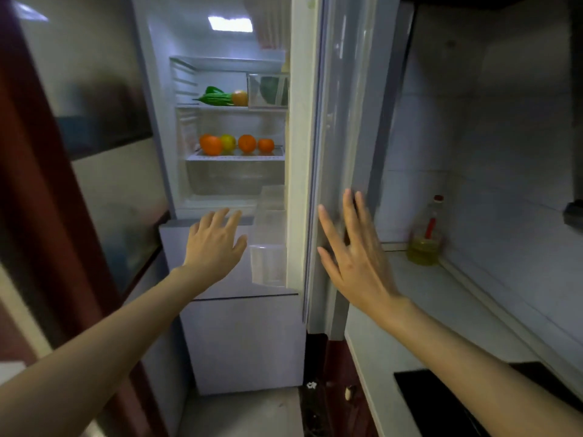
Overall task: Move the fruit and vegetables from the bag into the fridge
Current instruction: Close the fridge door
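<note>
White fridge (220,36) open, smooth grey door (344,121) edge-on at right. Round glossy oranges (247,143) in row on lower glass shelf; long green vegetables (216,98) above, long axis left-right, tip left. Left hand (214,241) fingers spread, empty, below produce. Right hand (356,257) flat, fingers straight near door

Right hand (356,253) is motion-blurred against the fridge door (340,121), so can't tell if the fingers actually touch it. A dark green item (273,89) in the clear box on the upper shelf is half hidden by the door edge and can't be identified; the leafy greens (216,97) are too small to name. Black panel (441,402) on the desk (441,310) is cut by the bottom edge; the bottle (426,238) label is unreadable.
</note>
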